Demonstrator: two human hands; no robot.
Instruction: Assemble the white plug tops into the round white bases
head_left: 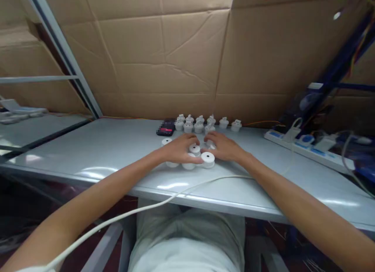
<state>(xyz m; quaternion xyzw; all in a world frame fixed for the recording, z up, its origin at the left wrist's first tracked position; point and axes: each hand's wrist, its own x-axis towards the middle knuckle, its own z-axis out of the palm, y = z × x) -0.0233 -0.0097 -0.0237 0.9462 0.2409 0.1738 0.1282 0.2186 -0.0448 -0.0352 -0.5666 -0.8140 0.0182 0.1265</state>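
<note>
Several white round pieces, some showing a small dark hole in the flat top, stand grouped on the grey table. My left hand (pixel 182 148) lies over this group, fingers and thumb curved around a white round piece (pixel 194 148). Under and beside its thumb are another round piece (pixel 189 166) and a nearer one (pixel 208 159). My right hand (pixel 224 146) faces it, fingertips bent around a white piece (pixel 211 146) that is partly hidden. Behind both hands, white plug-like pieces (pixel 198 127) with small raised tops stand in rows.
A dark phone-like device (pixel 165 127) with a red lit strip lies left of the rows. A white power strip (pixel 310 149) with plugs runs along the right. A white cable (pixel 175 196) crosses the table's front edge. Cardboard (pixel 164 49) walls the back.
</note>
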